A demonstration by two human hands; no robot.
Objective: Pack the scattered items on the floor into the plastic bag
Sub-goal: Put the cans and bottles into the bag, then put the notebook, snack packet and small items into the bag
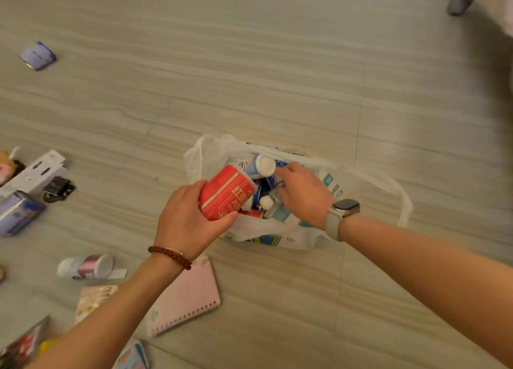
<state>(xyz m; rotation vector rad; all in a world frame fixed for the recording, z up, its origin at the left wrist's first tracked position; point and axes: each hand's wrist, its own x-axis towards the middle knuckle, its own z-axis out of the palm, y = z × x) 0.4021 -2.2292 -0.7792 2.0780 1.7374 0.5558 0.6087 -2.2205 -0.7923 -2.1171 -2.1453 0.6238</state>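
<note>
The open plastic bag (211, 157) on the floor holds bottles and packets. The left hand (188, 221) grips a red cup (226, 192) at its mouth; the right hand (301, 193) reaches inside, its fingers hidden.

Red paper cup with white lettering (226, 192), translucent white plastic bag with teal print (277, 236), pale pink spiral notebook (184, 299), grey streaked floor tiles (249, 77).

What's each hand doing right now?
Left hand: grips the red cup.
Right hand: inside the plastic bag; grip cannot be told.
</note>
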